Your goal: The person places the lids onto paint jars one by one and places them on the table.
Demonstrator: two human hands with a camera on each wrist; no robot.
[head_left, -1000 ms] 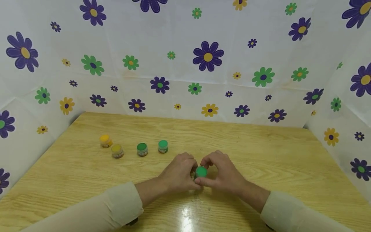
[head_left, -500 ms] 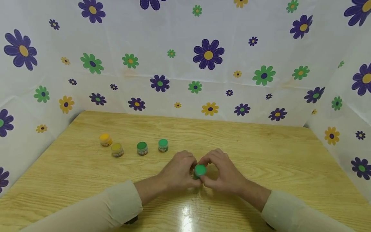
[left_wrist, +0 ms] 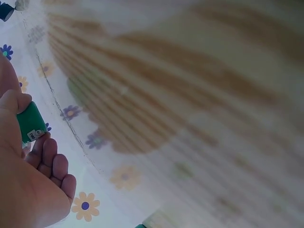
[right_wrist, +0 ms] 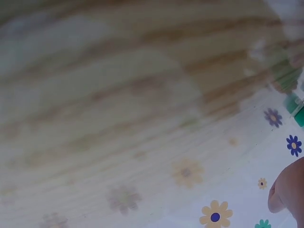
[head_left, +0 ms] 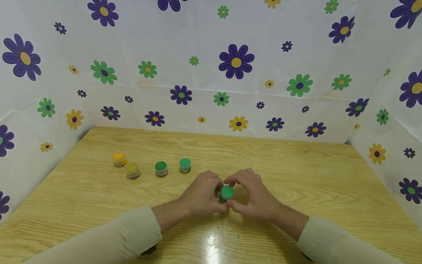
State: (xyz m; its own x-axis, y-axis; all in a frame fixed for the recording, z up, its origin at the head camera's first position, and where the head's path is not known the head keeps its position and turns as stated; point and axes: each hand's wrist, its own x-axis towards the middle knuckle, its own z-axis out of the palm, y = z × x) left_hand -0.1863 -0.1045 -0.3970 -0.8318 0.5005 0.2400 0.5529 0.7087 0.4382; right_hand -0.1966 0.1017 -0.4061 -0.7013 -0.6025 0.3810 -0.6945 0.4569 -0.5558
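A small paint jar (head_left: 226, 194) with a green lid is upright between the two hands, in the middle of the table's near part. My left hand (head_left: 202, 194) grips its body from the left, thumb in front and fingers behind. In the left wrist view, the left hand (left_wrist: 28, 161) has the green jar (left_wrist: 32, 122) between thumb and fingers. My right hand (head_left: 255, 194) curves around the lid from the right, its thumb tip at the near edge and its index fingertip slightly off the far edge. The jar (right_wrist: 298, 114) shows partly at the right wrist view's edge.
Several similar paint jars stand farther back on the wooden table (head_left: 296, 165): an orange-yellow jar (head_left: 119, 160), a mustard jar (head_left: 133, 171), a dark green jar (head_left: 161, 169) and a teal-green jar (head_left: 185, 165). A flower-printed white cloth (head_left: 204, 44) rises behind the table.
The right thumb has shifted around the lid's near edge, and the right index finger has come slightly away from the far side. The left hand keeps its grip; the jar shifts slightly left.
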